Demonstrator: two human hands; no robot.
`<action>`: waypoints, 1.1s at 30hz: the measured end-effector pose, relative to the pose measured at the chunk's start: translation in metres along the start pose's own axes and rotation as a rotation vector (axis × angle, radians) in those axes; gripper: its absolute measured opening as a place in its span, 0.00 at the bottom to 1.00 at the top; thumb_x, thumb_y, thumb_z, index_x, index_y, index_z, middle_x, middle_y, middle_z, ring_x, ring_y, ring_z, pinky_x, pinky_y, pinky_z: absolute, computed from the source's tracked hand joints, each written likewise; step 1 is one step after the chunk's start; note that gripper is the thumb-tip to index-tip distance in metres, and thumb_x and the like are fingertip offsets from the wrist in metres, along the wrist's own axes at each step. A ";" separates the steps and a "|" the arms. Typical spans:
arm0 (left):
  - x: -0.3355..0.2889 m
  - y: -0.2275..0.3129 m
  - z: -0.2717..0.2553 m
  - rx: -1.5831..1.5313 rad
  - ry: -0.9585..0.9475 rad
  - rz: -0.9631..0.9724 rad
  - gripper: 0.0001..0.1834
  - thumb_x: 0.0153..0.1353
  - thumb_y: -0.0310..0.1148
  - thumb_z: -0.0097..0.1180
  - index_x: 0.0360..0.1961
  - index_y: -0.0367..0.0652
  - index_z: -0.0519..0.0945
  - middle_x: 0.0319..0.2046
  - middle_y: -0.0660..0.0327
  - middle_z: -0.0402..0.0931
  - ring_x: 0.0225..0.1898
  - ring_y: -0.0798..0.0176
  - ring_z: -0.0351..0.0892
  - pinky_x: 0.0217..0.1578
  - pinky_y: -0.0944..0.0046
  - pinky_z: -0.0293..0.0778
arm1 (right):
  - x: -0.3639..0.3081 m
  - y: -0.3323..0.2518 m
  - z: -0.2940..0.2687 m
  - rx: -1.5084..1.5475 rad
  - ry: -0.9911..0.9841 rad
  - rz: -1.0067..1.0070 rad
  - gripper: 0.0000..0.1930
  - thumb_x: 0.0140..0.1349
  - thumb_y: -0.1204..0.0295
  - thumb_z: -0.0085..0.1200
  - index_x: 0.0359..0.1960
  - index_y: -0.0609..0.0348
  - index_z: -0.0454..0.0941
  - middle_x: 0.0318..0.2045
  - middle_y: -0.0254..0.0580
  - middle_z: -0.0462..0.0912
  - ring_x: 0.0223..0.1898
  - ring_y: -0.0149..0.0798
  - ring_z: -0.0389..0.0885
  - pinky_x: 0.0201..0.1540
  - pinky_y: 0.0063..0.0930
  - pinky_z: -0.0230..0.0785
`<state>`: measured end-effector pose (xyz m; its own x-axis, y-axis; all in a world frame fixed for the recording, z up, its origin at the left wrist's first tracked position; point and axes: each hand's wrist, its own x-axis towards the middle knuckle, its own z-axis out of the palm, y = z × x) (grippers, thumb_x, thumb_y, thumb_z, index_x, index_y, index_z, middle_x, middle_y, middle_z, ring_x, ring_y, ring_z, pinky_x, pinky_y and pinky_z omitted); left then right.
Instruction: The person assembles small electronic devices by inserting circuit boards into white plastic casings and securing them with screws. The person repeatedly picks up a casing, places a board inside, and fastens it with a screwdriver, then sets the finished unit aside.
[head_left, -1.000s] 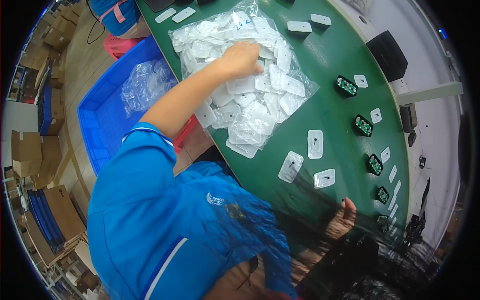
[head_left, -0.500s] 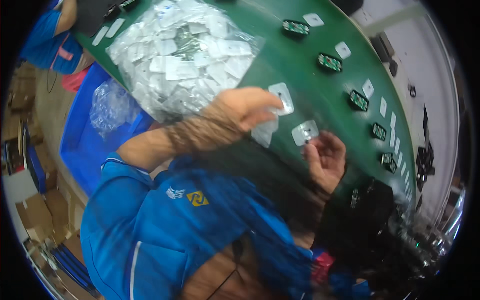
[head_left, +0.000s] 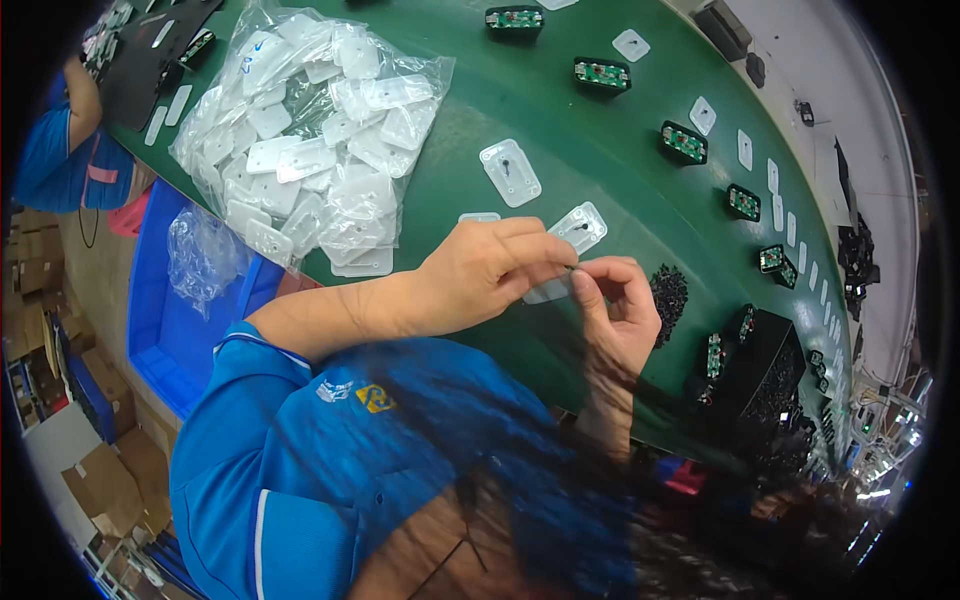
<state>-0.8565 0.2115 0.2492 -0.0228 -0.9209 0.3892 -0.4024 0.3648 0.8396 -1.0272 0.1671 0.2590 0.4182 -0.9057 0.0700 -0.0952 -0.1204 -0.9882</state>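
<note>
My left hand (head_left: 490,272) and my right hand (head_left: 622,305) meet fingertip to fingertip over the green table. Both are closed in a pinch around a small black part (head_left: 571,267), mostly hidden by the fingers. Just beyond them lies a white plastic cover (head_left: 592,222) with a black piece on it. Farther left rests a second white cover (head_left: 510,172), also bearing a black piece. Another white cover (head_left: 548,291) shows partly beneath my hands, and the edge of one more peeks out behind the left hand. Right of my right hand sits a heap of tiny black parts (head_left: 668,300).
A clear bag of white covers (head_left: 330,150) lies at left, above a blue bin (head_left: 160,330) holding crumpled plastic. Black housings with green circuit boards (head_left: 602,74) and white covers line the table's far right. A black box (head_left: 765,360) stands at right. Another person's arm (head_left: 82,110) shows upper left.
My hands have come together, the right moving left toward the left one. The cover near my right fingertips now lies on the table beyond both hands. The view has shifted, revealing the black heap.
</note>
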 end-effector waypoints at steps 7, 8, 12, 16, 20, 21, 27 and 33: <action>-0.002 0.007 -0.004 -0.329 -0.028 -0.425 0.13 0.63 0.23 0.49 0.50 0.38 0.70 0.33 0.54 0.78 0.27 0.65 0.80 0.30 0.67 0.74 | 0.002 0.005 0.001 -0.093 0.030 -0.082 0.04 0.56 0.78 0.59 0.31 0.64 0.77 0.29 0.36 0.76 0.28 0.27 0.71 0.31 0.19 0.64; -0.005 0.000 0.000 -0.357 0.000 -0.410 0.14 0.64 0.23 0.48 0.52 0.37 0.69 0.33 0.54 0.77 0.29 0.66 0.80 0.31 0.69 0.74 | 0.002 0.003 0.003 -0.150 0.045 -0.096 0.04 0.56 0.78 0.60 0.31 0.63 0.77 0.29 0.36 0.75 0.28 0.27 0.70 0.30 0.19 0.63; -0.007 -0.002 0.002 -0.513 0.005 -0.478 0.12 0.65 0.23 0.45 0.49 0.32 0.68 0.38 0.55 0.76 0.38 0.66 0.80 0.42 0.69 0.76 | 0.002 0.004 0.014 -0.293 0.069 -0.206 0.04 0.54 0.78 0.60 0.29 0.62 0.77 0.27 0.36 0.75 0.26 0.28 0.70 0.26 0.19 0.61; -0.009 -0.005 0.006 -0.541 0.067 -0.391 0.06 0.64 0.23 0.48 0.41 0.31 0.72 0.36 0.56 0.74 0.37 0.65 0.80 0.38 0.68 0.75 | 0.002 0.004 0.020 -0.303 0.108 -0.200 0.05 0.54 0.78 0.61 0.27 0.61 0.76 0.24 0.34 0.74 0.24 0.26 0.68 0.24 0.18 0.58; -0.011 -0.006 0.009 -0.458 0.109 -0.308 0.05 0.61 0.23 0.53 0.36 0.33 0.74 0.33 0.58 0.73 0.33 0.66 0.80 0.33 0.69 0.74 | -0.001 0.006 0.022 -0.242 0.142 -0.168 0.05 0.55 0.78 0.60 0.27 0.61 0.75 0.24 0.32 0.73 0.22 0.23 0.66 0.23 0.17 0.57; -0.011 -0.005 0.008 -0.427 0.075 -0.299 0.05 0.61 0.23 0.53 0.38 0.33 0.74 0.36 0.57 0.72 0.36 0.66 0.78 0.35 0.69 0.74 | -0.002 0.006 0.023 -0.211 0.142 -0.142 0.05 0.55 0.78 0.60 0.27 0.61 0.75 0.24 0.32 0.73 0.22 0.22 0.66 0.23 0.16 0.57; -0.011 -0.005 0.000 -0.287 0.013 -0.214 0.06 0.60 0.24 0.55 0.38 0.35 0.74 0.40 0.57 0.72 0.35 0.70 0.74 0.33 0.73 0.73 | -0.008 0.007 0.029 -0.121 0.151 -0.141 0.06 0.57 0.80 0.59 0.28 0.62 0.73 0.24 0.31 0.72 0.21 0.19 0.64 0.22 0.13 0.56; -0.009 -0.008 -0.001 -0.192 0.042 0.012 0.06 0.58 0.21 0.56 0.38 0.36 0.77 0.38 0.56 0.75 0.35 0.67 0.76 0.32 0.71 0.74 | -0.011 0.011 0.028 -0.058 0.162 -0.109 0.06 0.57 0.80 0.58 0.28 0.62 0.72 0.24 0.30 0.72 0.21 0.18 0.64 0.21 0.12 0.55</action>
<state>-0.8524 0.2171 0.2389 0.0131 -0.9113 0.4115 -0.2204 0.3988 0.8901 -1.0081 0.1873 0.2432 0.2789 -0.9388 0.2021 -0.1107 -0.2405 -0.9643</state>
